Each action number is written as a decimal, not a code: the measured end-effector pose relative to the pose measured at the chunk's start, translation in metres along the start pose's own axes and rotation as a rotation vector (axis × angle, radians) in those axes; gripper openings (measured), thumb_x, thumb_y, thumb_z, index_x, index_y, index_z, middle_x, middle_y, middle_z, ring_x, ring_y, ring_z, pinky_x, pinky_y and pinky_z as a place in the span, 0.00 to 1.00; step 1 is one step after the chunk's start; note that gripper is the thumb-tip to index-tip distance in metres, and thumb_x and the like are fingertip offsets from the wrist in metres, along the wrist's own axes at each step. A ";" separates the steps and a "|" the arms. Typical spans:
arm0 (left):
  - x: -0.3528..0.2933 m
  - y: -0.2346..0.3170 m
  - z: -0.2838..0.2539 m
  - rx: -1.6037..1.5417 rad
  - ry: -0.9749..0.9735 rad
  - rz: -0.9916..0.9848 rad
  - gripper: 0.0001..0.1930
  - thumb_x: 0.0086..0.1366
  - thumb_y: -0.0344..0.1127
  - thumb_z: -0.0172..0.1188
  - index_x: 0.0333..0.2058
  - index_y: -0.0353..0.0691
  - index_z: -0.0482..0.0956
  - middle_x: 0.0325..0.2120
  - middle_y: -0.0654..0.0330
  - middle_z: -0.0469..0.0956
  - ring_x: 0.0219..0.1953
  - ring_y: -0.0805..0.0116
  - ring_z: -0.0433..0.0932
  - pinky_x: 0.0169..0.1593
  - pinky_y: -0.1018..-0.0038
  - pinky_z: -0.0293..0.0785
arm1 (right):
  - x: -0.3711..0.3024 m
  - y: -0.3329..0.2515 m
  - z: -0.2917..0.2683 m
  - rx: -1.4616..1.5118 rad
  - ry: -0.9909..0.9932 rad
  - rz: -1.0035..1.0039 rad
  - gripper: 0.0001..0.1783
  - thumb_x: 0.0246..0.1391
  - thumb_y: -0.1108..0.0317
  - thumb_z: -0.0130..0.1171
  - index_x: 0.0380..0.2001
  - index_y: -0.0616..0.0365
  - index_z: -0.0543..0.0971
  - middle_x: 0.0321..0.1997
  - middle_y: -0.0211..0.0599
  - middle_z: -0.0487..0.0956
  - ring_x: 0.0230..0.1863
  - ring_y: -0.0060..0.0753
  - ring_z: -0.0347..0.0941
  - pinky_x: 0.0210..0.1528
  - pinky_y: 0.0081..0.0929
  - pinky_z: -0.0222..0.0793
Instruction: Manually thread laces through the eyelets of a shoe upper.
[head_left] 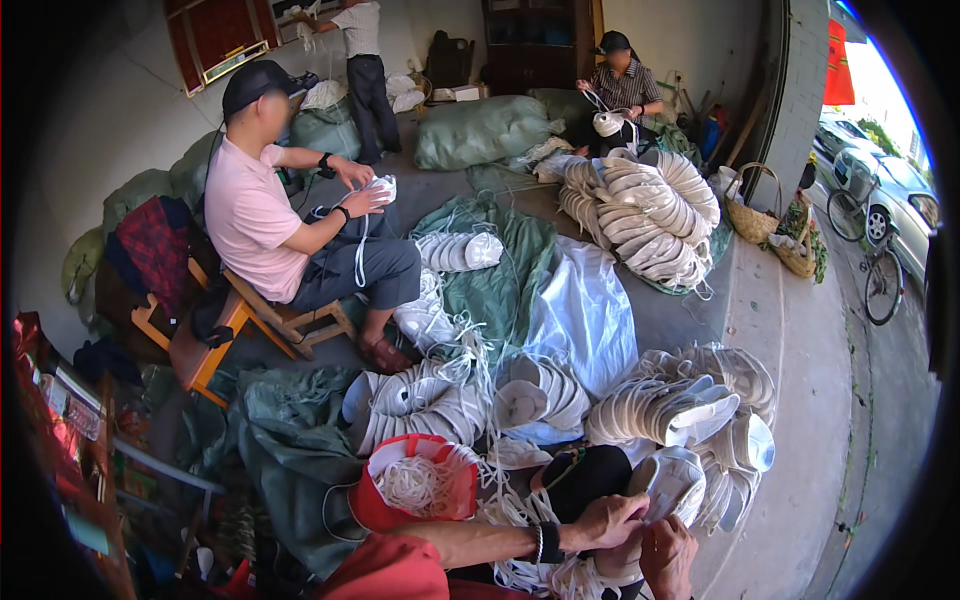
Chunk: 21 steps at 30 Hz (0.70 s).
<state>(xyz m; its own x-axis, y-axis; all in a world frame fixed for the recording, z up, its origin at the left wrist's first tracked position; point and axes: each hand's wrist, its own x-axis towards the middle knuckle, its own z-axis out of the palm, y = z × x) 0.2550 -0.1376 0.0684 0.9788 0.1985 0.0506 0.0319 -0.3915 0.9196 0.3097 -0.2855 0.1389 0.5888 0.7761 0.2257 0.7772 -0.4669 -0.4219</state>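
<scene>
A pale white shoe upper [672, 482] lies over my lap at the lower right, its toe pointing away from me. My left hand [606, 522] comes in from the left, wearing a dark and white bracelet [548, 543]. Its fingers are pinched at the near edge of the upper. Close beside it, my right hand [668, 556] has its fingers pressed together. Whatever they pinch is too small to make out. Loose white laces [510, 508] hang in a tangle left of my knee. A red bucket [385, 508] holds a coil of white laces [415, 486].
Stacked shoe uppers [655, 415] sit just beyond my hands, with a larger heap [650, 215] farther off. A seated person in pink [245, 200] handles a white upper at left. Another person [622, 90] sits at the back. Green sheeting [485, 270] covers the floor.
</scene>
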 end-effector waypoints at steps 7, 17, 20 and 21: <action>0.003 0.000 -0.002 -0.045 -0.005 0.022 0.09 0.56 0.33 0.61 0.32 0.37 0.70 0.23 0.48 0.76 0.30 0.46 0.77 0.31 0.60 0.71 | 0.000 -0.003 -0.003 0.036 0.055 0.033 0.08 0.55 0.66 0.56 0.24 0.55 0.74 0.22 0.42 0.73 0.22 0.51 0.72 0.22 0.41 0.66; 0.000 -0.013 -0.038 0.050 0.048 -0.029 0.07 0.56 0.29 0.58 0.29 0.37 0.68 0.18 0.51 0.73 0.25 0.48 0.76 0.27 0.61 0.68 | 0.001 0.001 -0.004 0.143 0.133 0.113 0.08 0.38 0.77 0.61 0.26 0.59 0.75 0.35 0.42 0.75 0.36 0.48 0.73 0.36 0.41 0.68; -0.004 -0.025 -0.063 0.149 0.128 -0.061 0.07 0.56 0.28 0.58 0.28 0.38 0.66 0.17 0.51 0.71 0.23 0.48 0.75 0.26 0.58 0.66 | 0.003 0.002 0.000 0.060 0.185 0.006 0.10 0.35 0.78 0.62 0.26 0.60 0.75 0.45 0.44 0.74 0.49 0.51 0.68 0.48 0.45 0.65; -0.005 -0.026 -0.067 0.182 0.118 -0.088 0.09 0.57 0.31 0.59 0.30 0.38 0.66 0.17 0.52 0.72 0.23 0.48 0.75 0.25 0.59 0.66 | 0.004 0.001 0.002 0.034 0.185 -0.012 0.10 0.34 0.78 0.62 0.26 0.60 0.76 0.48 0.46 0.73 0.53 0.54 0.66 0.52 0.46 0.62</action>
<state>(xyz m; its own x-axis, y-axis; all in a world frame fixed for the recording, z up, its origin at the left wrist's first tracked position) 0.2359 -0.0680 0.0701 0.9405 0.3387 0.0281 0.1628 -0.5215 0.8376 0.3120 -0.2820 0.1377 0.6129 0.6886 0.3875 0.7783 -0.4412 -0.4468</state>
